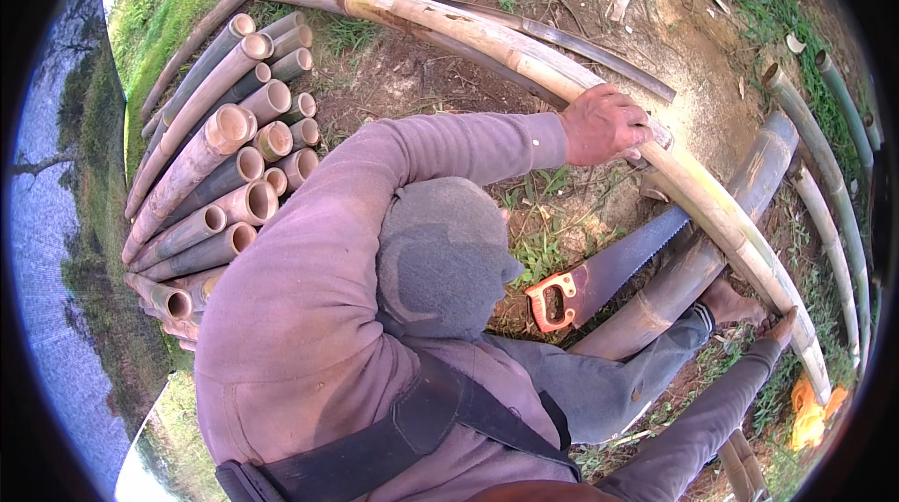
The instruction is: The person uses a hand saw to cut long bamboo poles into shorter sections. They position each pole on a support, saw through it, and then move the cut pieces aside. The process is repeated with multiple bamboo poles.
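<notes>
My left hand (pixel 607 125) and right hand (pixel 777 325) clasp the pale bamboo pole (pixel 749 244); beside that pole rests an orange-handled saw (pixel 620 268) (any blade lettering too small to read).

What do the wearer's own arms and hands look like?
Long, loose sleeves: left sleeve dusty mauve and wrinkled, with a small pale dot, likely a button, near the cuff; right sleeve greyer mauve, plain. Left hand has no glove; right hand looks bare too, but is small and partly hidden. No cables or markings visible on either arm.
</notes>
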`<state>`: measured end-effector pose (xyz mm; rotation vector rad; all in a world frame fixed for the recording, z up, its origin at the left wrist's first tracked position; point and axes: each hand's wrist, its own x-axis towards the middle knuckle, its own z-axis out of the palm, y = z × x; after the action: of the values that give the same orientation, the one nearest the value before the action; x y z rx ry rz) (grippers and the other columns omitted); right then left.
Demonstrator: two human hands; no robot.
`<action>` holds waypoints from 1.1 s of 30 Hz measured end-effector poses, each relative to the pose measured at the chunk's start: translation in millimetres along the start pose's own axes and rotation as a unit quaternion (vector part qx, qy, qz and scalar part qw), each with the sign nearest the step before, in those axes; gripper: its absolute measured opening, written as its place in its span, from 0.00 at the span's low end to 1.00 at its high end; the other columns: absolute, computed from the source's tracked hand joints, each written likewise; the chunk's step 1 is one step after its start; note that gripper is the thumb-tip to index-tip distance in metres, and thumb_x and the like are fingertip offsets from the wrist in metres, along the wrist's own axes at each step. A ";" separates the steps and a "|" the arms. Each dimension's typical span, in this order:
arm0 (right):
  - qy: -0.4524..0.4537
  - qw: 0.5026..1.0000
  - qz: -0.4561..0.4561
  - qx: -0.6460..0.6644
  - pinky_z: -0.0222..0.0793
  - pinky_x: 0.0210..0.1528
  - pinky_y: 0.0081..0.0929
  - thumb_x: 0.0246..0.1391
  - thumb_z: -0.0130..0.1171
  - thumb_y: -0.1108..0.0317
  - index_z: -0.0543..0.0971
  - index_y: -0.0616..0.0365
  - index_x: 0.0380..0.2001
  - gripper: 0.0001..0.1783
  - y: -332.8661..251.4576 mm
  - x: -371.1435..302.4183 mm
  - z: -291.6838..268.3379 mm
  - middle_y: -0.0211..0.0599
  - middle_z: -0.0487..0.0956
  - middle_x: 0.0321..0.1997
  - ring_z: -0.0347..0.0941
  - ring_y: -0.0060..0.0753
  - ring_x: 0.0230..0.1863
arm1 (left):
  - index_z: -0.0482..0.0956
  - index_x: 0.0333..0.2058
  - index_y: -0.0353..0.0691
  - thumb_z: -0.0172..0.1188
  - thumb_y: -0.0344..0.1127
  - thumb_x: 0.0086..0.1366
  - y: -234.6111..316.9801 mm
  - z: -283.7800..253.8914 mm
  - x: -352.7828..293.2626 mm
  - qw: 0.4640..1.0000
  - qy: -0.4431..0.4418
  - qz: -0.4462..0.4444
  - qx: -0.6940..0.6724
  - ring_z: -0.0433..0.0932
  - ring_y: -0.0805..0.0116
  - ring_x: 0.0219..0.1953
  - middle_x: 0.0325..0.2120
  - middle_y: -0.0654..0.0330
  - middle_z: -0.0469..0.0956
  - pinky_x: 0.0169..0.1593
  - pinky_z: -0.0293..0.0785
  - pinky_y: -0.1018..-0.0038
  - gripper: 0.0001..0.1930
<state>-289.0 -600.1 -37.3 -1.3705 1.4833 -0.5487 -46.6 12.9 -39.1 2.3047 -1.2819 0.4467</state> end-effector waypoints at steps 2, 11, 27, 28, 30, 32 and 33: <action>-0.015 1.000 0.007 0.001 0.56 0.17 0.18 0.56 0.66 0.31 0.78 0.53 0.46 0.35 -3.3 -5.9 -2.5 0.27 0.72 0.26 0.63 0.21 0.19 | 0.85 0.48 0.53 0.72 0.46 0.58 0.7 -0.4 0.8 1.000 0.002 0.007 0.007 0.80 0.64 0.55 0.48 0.67 0.83 0.61 0.70 0.61 0.19; -0.173 0.887 -0.011 0.428 0.76 0.63 0.49 0.64 0.67 0.58 0.76 0.63 0.56 0.24 -21.1 -52.5 -19.2 0.46 0.80 0.53 0.76 0.47 0.58 | 0.84 0.50 0.48 0.71 0.46 0.58 -15.5 -63.7 -28.7 0.996 0.055 0.048 0.057 0.81 0.64 0.49 0.45 0.64 0.82 0.60 0.73 0.59 0.21; -0.522 0.745 0.111 0.399 0.71 0.71 0.51 0.72 0.57 0.58 0.70 0.59 0.67 0.27 77.4 -471.4 197.5 0.49 0.78 0.65 0.75 0.50 0.66 | 0.68 0.62 0.40 0.57 0.55 0.76 -21.5 -146.5 -197.9 0.491 0.210 -0.459 -0.710 0.75 0.53 0.62 0.58 0.49 0.75 0.67 0.71 0.50 0.28; -0.525 0.763 0.110 0.360 0.69 0.71 0.53 0.72 0.57 0.54 0.68 0.57 0.69 0.30 86.3 -489.5 208.0 0.50 0.76 0.66 0.74 0.50 0.67 | 0.68 0.60 0.40 0.55 0.51 0.77 -25.7 -143.0 -194.1 0.464 0.245 -0.449 -0.723 0.76 0.52 0.62 0.58 0.49 0.76 0.67 0.71 0.50 0.24; -0.536 0.773 0.116 0.320 0.67 0.72 0.55 0.70 0.58 0.47 0.64 0.55 0.72 0.36 90.5 -505.9 216.6 0.51 0.73 0.69 0.71 0.50 0.69 | 0.68 0.57 0.41 0.52 0.45 0.79 -40.5 -139.6 -187.2 0.414 0.315 -0.427 -0.740 0.77 0.51 0.61 0.57 0.48 0.77 0.67 0.72 0.50 0.17; -0.556 0.750 0.130 0.335 0.65 0.72 0.57 0.68 0.59 0.42 0.62 0.54 0.73 0.41 82.3 -512.8 205.3 0.52 0.71 0.71 0.68 0.51 0.71 | 0.69 0.55 0.41 0.49 0.41 0.80 -55.1 -150.5 -188.4 0.388 0.369 -0.485 -0.692 0.77 0.51 0.61 0.57 0.46 0.77 0.68 0.72 0.48 0.13; -0.508 0.776 0.128 0.352 0.65 0.71 0.58 0.64 0.61 0.35 0.59 0.53 0.75 0.48 77.6 -506.0 196.8 0.54 0.68 0.72 0.65 0.53 0.73 | 0.69 0.53 0.41 0.48 0.39 0.81 -63.8 -156.5 -188.9 0.373 0.393 -0.511 -0.668 0.77 0.51 0.61 0.57 0.46 0.77 0.68 0.72 0.47 0.11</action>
<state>-226.7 -56.4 -0.1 -0.6156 0.4382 -0.0812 -97.7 260.0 -14.9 0.6859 0.4867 -0.0814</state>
